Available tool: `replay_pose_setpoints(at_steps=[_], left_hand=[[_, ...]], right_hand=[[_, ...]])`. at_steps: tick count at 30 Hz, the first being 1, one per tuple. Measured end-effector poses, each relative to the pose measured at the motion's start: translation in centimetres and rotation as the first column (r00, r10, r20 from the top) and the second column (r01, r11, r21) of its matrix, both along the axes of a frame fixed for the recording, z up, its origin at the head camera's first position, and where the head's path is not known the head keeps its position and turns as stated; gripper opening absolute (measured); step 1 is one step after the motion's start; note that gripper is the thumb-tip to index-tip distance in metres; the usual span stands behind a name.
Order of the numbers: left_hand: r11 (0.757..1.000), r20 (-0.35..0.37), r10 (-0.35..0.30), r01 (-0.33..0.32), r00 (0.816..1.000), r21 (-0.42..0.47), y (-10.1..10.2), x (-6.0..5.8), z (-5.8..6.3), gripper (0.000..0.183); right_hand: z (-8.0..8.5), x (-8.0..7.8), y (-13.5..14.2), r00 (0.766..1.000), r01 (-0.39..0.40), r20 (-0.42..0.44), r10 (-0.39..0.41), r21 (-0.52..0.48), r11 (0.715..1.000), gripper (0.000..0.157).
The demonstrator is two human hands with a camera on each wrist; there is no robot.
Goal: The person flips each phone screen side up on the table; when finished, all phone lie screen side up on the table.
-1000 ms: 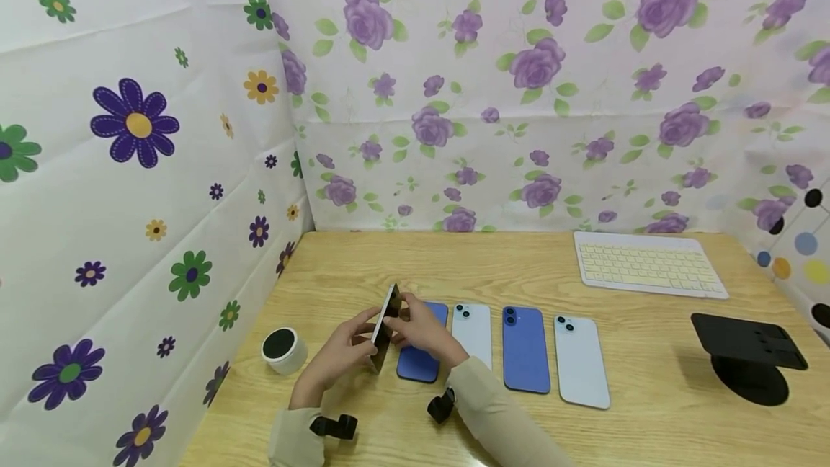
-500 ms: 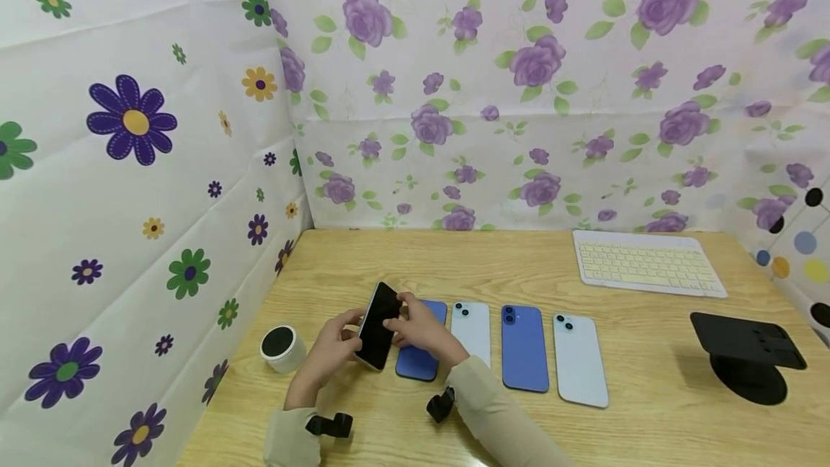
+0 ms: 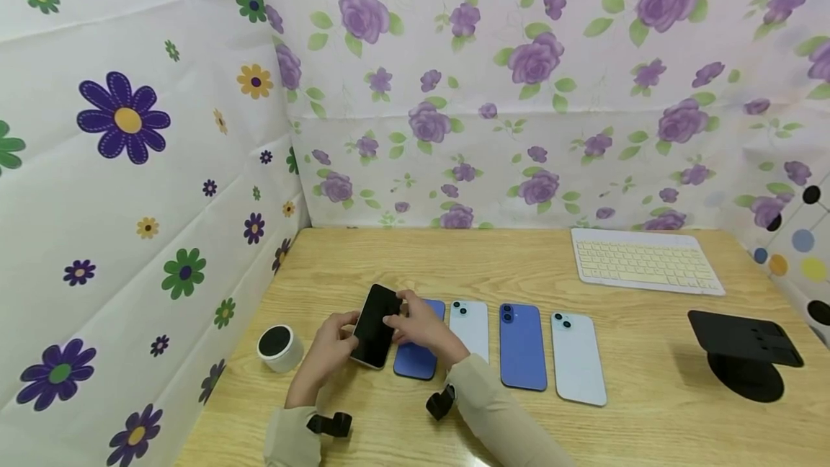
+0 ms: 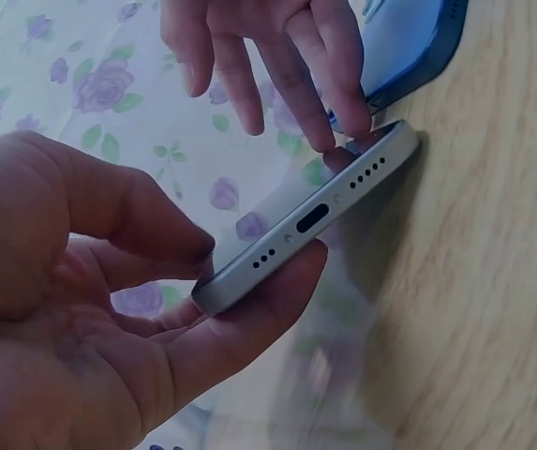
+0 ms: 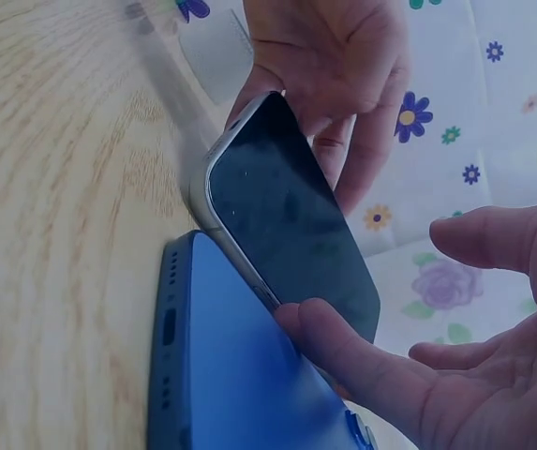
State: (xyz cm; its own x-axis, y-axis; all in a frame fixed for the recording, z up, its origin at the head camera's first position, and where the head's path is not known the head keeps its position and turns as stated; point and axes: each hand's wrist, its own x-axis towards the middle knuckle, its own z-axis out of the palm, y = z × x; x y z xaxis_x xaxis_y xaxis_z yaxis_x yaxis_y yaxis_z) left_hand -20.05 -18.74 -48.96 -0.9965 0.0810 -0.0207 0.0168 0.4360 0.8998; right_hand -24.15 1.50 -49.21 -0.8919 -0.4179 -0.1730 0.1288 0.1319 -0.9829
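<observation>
Black-screened phone (image 3: 376, 326) between pinched left fingers (image 4: 268, 307) (right fingers (image 5: 362, 366) extended, against its edge)

The far side is closed off by a pale sheet (image 3: 519, 135), printed with purple roses and green leaves and crossed by a faint level crease. The left side is covered by a white sheet (image 3: 194, 121), patterned with purple, green and yellow-orange daisies and marked by slanting folds. At the right edge, part of another white covering (image 3: 792, 264) is seen, dotted in black, blue, orange and yellow, with thin lines. Below, a light wooden table (image 3: 447, 258) is spread, its grain plainly shown. The space is evenly lit, and a small glare is cast on the table's near part.
</observation>
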Motion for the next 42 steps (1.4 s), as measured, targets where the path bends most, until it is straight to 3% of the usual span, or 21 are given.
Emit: replay_pose_setpoints(at_steps=[7,30,35,42], left_hand=[[0.994,-0.019,0.012,-0.014,1.000,-0.112,-0.2,-0.5,-0.1,0.059],[0.968,-0.040,0.003,-0.013,0.999,-0.250,0.4,-0.6,-1.2,0.061],[0.963,-0.040,-0.009,-0.002,0.999,-0.269,0.6,-0.5,-0.9,0.058],[0.971,-0.035,0.006,-0.014,0.999,-0.238,0.6,-0.3,-0.8,0.056]], right_hand=[[0.4,0.3,-0.1,1.000,0.006,-0.026,-0.005,0.050,0.999,0.068],[0.6,0.6,-0.2,0.999,-0.012,-0.049,0.020,0.160,0.987,0.071],[0.6,0.6,-0.1,0.998,-0.014,-0.052,0.023,0.154,0.988,0.069],[1.0,0.0,1.1,1.000,-0.020,-0.020,0.022,0.064,0.998,0.066]])
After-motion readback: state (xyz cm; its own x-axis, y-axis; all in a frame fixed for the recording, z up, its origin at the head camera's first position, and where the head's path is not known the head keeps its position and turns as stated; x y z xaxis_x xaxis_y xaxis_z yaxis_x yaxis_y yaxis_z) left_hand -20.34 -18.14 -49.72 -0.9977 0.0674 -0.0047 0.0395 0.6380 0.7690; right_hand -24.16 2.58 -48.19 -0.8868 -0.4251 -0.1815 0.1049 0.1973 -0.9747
